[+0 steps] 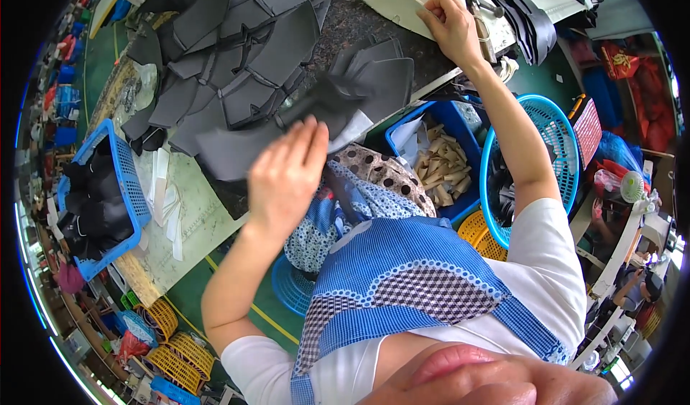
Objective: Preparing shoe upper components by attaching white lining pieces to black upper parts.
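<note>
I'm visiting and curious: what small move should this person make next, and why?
Perhaps pinch one sheet from the stack of curved, cream-coloured sheets with the bare right hand: it sits at that stack's edge, while the bare left hand is at the near edge of flat, dark grey cut pieces.

Between the heaped grey pieces (pixel 277 49) and the white stack (pixel 392 6), a bare strip of the dark worktop (pixel 352 18) is left. Towards the left edge, passage is blocked by the heap; at the near edge, room is taken by the left hand (pixel 287 164). Below that edge, the way is obstructed by a blue bin (pixel 460 209) and a turquoise basket (pixel 568 146).
</note>
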Tool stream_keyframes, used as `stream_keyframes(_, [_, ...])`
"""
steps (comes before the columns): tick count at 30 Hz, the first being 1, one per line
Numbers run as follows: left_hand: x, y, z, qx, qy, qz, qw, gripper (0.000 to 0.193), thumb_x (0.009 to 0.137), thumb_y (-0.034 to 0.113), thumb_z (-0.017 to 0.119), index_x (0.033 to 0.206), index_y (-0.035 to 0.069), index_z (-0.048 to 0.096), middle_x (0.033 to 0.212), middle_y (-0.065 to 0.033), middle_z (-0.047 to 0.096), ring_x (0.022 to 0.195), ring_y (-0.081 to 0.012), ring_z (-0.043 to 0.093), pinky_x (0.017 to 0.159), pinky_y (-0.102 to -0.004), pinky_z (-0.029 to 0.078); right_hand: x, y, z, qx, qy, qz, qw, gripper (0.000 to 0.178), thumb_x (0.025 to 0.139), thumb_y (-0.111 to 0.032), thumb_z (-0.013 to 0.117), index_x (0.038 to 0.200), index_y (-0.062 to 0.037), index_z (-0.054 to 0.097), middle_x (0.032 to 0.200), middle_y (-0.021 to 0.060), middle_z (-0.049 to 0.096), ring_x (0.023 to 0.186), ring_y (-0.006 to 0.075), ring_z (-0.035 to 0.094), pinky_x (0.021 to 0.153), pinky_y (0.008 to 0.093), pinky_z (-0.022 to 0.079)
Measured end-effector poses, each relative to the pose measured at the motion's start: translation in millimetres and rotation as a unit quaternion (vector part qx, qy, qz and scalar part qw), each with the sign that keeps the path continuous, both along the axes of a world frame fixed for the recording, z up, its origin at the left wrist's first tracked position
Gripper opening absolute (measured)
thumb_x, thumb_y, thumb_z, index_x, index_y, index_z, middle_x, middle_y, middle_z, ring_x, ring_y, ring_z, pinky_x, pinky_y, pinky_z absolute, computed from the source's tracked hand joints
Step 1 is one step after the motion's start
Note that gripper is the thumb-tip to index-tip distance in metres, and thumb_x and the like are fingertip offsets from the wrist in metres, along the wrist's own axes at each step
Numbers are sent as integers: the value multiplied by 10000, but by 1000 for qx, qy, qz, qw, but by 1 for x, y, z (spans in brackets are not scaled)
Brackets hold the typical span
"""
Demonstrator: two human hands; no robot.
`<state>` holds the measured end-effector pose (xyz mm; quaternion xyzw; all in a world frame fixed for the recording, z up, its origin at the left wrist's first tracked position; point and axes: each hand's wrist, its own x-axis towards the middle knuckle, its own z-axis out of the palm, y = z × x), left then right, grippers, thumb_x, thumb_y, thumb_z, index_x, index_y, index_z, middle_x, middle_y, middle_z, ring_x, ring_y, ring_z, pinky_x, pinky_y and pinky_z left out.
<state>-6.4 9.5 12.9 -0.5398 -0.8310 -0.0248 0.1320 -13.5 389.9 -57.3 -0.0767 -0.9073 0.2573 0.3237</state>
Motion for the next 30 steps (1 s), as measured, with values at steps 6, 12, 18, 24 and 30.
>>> stream_keyframes(6, [13, 2, -26, 88, -85, 36, 992, 368, 874, 116, 664, 1221, 1, 620, 1299, -133, 609, 1187, -289, 594, 975, -404, 463, -5, 11, 0, 92, 49, -4, 995, 218, 893, -230, 668, 912, -12, 665, 862, 167, 650, 769, 328, 648, 694, 381, 516])
stream_keyframes(12, [7, -1, -25, 117, -124, 32, 985, 355, 846, 128, 694, 1181, 20, 644, 1278, -115, 625, 1174, -281, 600, 964, -397, 460, 0, 21, 16, -29, 46, -92, 994, 411, 978, -376, 577, 846, 7, 646, 590, 122, 532, 544, 168, 463, 530, 311, 412])
stream_keyframes(18, [4, 0, -20, 128, -136, 31, 982, 291, 850, 158, 692, 1096, 9, 656, 1240, -118, 637, 1139, -275, 613, 926, -394, 477, 3, 24, 11, -58, 3, -86, 995, 448, 982, -400, 566, 819, 7, 658, 566, 87, 538, 523, 140, 472, 511, 323, 414])
stream_keyframes(24, [0, 1, -12, 135, -182, 43, 973, 265, 856, 180, 689, 1064, 18, 661, 1199, -103, 656, 1111, -293, 622, 920, -403, 482, -2, 14, 35, -11, 131, -68, 989, 248, 948, -234, 602, 872, -2, 646, 623, 52, 547, 580, 115, 497, 536, 299, 428])
stream_keyframes(30, [-2, 4, -8, 243, -245, 37, 938, 267, 848, 119, 711, 1088, 17, 656, 1198, -116, 656, 1061, -274, 650, 896, -365, 508, 6, -6, 50, -57, 121, -37, 990, 217, 917, -133, 629, 798, 32, 554, 682, 125, 483, 629, 211, 479, 587, 355, 402])
